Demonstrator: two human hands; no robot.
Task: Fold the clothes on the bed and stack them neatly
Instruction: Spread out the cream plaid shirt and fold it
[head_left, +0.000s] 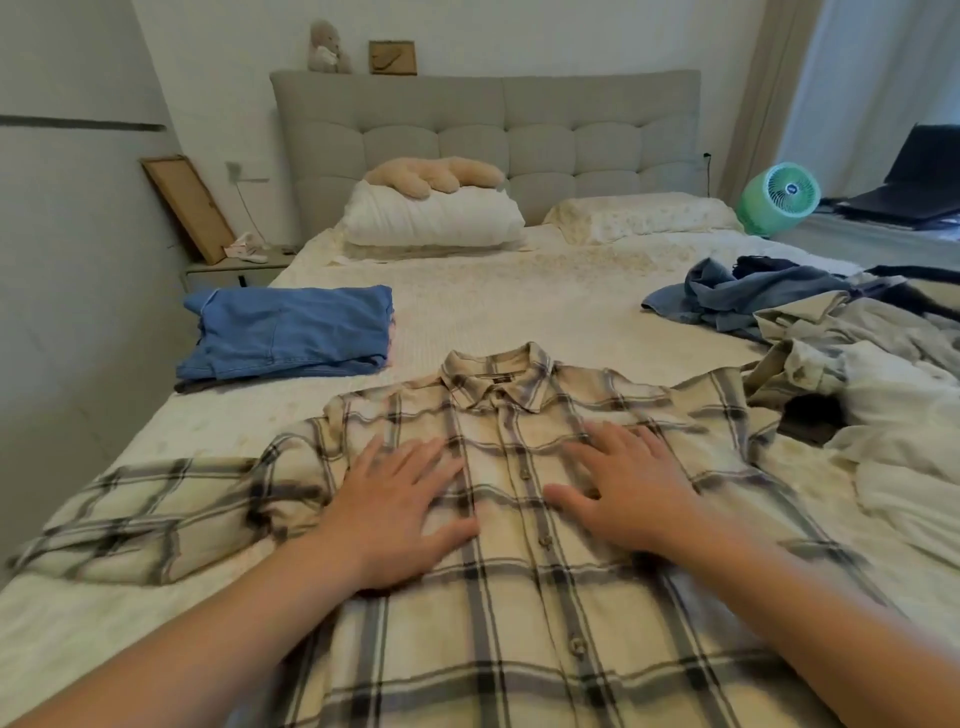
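A cream and grey plaid button shirt (519, 613) lies spread face up on the bed (519, 306), collar toward the headboard, its left sleeve stretched out to the left. My left hand (400, 504) rests flat on the shirt's chest left of the button row, fingers apart. My right hand (628, 483) lies flat on the chest right of the buttons, fingers spread. A folded stack with a blue garment (291, 332) on top sits at the bed's left. A heap of unfolded clothes (857, 364) lies at the right, with a blue denim piece (737, 296) behind it.
Two pillows (431, 218) and a plush toy (436, 174) lie at the headboard. A bedside table (234, 267) stands at the far left with a wooden frame leaning on the wall. A green fan (779, 197) and a laptop (914, 182) are at the right.
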